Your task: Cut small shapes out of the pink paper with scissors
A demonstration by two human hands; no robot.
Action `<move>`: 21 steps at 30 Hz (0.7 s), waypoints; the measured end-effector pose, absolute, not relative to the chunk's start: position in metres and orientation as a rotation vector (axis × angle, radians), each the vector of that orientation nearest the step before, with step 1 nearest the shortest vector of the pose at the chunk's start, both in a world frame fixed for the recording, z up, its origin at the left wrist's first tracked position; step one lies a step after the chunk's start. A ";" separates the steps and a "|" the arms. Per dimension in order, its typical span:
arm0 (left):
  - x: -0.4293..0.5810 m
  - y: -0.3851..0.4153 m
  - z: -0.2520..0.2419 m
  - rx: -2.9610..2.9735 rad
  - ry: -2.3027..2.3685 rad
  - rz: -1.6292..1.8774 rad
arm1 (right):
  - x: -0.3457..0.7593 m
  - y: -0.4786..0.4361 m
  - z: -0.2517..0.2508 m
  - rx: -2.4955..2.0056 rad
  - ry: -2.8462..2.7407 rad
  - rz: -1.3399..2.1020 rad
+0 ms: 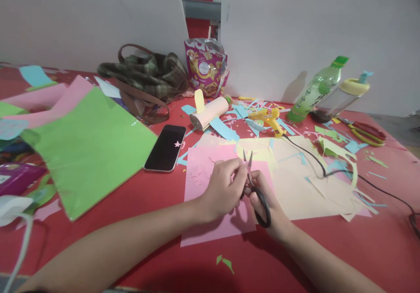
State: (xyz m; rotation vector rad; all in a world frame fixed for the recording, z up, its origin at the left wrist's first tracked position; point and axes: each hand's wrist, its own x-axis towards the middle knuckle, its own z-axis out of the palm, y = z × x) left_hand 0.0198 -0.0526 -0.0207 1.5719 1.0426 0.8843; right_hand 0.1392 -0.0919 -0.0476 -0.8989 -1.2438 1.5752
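My right hand [267,201] grips small scissors [261,205] with black handles, their two metal blades slightly apart and pointing away from me. Close against the blades is my left hand [225,188], its fingers pinched together; whatever is between them is too small or hidden to name. Beneath both hands lies a pink paper sheet [197,223], with tiny pink scraps on its upper left part. A cream paper sheet [292,188] spreads to the right of it. Beyond the hands rests a pale paper roll [213,113] with yellow and blue paper flaps.
A phone [166,148] and green paper pack [95,148] lie left. A yellow glue gun [271,119] trails its cord rightward among scraps. Behind stand a snack bag [206,70], a leaning green bottle [316,92] and a clear cup [341,98]. Pliers [364,133] lie far right.
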 end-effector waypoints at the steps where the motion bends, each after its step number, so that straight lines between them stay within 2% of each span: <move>1: 0.020 -0.052 -0.020 1.604 1.054 0.888 | 0.139 -0.092 -0.047 -0.908 -1.252 1.571; 21: 0.020 -0.051 -0.018 1.810 1.116 0.898 | 0.137 -0.094 -0.046 -1.008 -1.293 1.488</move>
